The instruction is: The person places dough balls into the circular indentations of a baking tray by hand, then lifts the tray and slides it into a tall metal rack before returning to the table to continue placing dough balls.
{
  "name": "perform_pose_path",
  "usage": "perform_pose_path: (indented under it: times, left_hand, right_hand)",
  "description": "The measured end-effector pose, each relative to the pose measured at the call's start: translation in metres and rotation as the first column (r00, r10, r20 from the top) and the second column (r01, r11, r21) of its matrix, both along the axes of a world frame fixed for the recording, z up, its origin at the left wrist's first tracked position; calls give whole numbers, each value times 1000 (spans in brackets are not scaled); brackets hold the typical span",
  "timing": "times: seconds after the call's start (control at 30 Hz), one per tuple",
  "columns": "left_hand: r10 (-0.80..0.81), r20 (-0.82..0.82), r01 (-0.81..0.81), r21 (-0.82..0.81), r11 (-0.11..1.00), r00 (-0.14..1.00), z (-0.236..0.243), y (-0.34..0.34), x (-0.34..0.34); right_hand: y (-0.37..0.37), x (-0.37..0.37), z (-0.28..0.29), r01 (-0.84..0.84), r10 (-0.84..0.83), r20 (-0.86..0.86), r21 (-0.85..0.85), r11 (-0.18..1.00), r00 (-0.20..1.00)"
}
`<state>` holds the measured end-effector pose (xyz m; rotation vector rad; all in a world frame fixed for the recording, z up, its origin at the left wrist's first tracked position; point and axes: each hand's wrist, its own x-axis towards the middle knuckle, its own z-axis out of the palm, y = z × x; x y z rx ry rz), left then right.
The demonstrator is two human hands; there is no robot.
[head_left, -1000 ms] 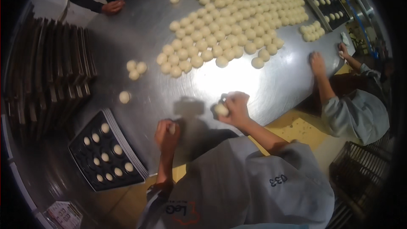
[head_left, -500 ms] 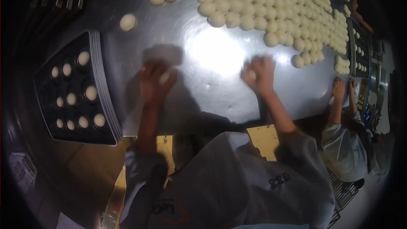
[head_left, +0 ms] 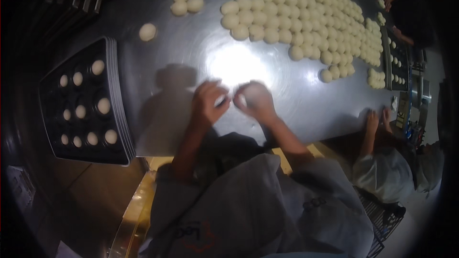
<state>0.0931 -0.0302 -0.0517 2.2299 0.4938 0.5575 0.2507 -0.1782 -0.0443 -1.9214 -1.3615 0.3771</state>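
1. Grey cloth fills the near foreground: the wearer's smock point(head_left: 267, 205), with both bare forearms reaching out past it over the table edge.
2. Left hand point(head_left: 207, 102): fingers curled together around a pale dough piece point(head_left: 219, 101), which is partly hidden by the hand. How firmly they press cannot be told.
3. Right hand point(head_left: 258, 101): blurred, its fingers bent in around a second dough piece point(head_left: 243, 100) on the side facing the left hand. The two hands are just beside each other; whether they touch is unclear.
4. Beneath both hands lies the steel table point(head_left: 296, 102), with a bright glare patch just beyond the fingers.
5. To the left, a stack of dark trays point(head_left: 121, 100) stands at the table's near edge; ten dough rounds point(head_left: 103, 105) sit in the hollows of the top one.
6. Beyond the stack lies a single ball point(head_left: 147, 31), and past it a touching trio point(head_left: 179, 8).
7. On the right, a co-worker's hand point(head_left: 372, 122) is at the table's edge.
8. Farther off, a large field of dough balls point(head_left: 285, 36) spreads in packed rows; a small cluster point(head_left: 376, 79) lies near another dark tray point(head_left: 386, 67).
9. At the far right, someone in dark clothing point(head_left: 409, 16) is beside the table.
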Motion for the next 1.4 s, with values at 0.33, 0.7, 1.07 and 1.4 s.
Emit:
perform_pose_path:
  times: [0.33, 0.7, 1.07, 1.4]
  left_hand:
    - [-46, 60, 37, 147, 988, 997, -24, 30, 2]
    - [-3, 34, -6, 266, 964, 999, -12, 7, 5]
    - [77, 50, -87, 233, 969, 996, -17, 16, 21]
    - [106, -160, -96, 67, 993, 981, 19, 30, -12]
  right_hand:
    - [16, 9, -5, -27, 29, -67, 27, 999, 997]
    - [-1, 10, 5, -132, 138, -86, 71, 989, 987]
    - [1, 33, -21, -85, 76, 76, 120, 989, 994]
    - [-29, 38, 33, 20, 34, 220, -238, 971, 975]
